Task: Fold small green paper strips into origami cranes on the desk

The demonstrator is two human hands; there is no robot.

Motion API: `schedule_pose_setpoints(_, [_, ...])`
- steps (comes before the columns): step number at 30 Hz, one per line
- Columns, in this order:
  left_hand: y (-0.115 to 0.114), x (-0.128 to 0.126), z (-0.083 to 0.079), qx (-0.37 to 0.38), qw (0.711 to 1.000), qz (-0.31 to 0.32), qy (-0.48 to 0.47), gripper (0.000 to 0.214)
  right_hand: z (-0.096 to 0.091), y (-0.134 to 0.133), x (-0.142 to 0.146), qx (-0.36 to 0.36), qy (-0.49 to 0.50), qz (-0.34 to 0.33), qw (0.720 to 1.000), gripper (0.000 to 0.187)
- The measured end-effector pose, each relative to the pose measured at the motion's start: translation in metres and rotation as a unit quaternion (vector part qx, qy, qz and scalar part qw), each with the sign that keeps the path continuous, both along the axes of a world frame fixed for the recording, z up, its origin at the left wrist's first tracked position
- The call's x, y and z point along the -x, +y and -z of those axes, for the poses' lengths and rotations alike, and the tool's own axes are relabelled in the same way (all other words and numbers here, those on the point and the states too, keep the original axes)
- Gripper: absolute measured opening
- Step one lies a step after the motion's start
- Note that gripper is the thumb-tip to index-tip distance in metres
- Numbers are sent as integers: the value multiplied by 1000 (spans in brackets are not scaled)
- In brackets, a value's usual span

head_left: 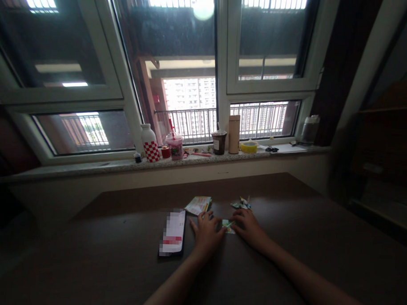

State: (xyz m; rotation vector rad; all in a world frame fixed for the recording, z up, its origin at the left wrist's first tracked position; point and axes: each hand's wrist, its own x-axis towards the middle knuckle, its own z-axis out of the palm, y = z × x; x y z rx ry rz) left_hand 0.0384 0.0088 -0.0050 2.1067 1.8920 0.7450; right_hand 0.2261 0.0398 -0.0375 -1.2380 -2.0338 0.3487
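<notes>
Head view: a small coloured paper point(228, 226) lies on the dark counter point(286, 262) between the hands. The left hand point(205, 232) rests flat, fingers spread, at its edge. The right hand point(249, 227) touches the other side; whether it pinches, I cannot tell. The paper seems light, thin and easily creased, so it is best held by its edges.

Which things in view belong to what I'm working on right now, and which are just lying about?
In use: small printed paper, touched by left hand and right hand; folded paper scraps just beyond, probably.
Lying about: phone, leaflet, and on the sill checked bottle, pink cup, dark cup, tan flask, tape roll, scissors.
</notes>
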Motion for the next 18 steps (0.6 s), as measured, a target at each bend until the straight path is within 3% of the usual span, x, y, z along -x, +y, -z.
schedule_pose_setpoints(9, [-2,-2,-8,27,999,36,-29,23,-1,0,0,14,8,1,1000,16])
schedule_pose_setpoints(18, [-1,-1,-3,19,999,27,-11,30,-5,-1,0,49,46,0,998,17])
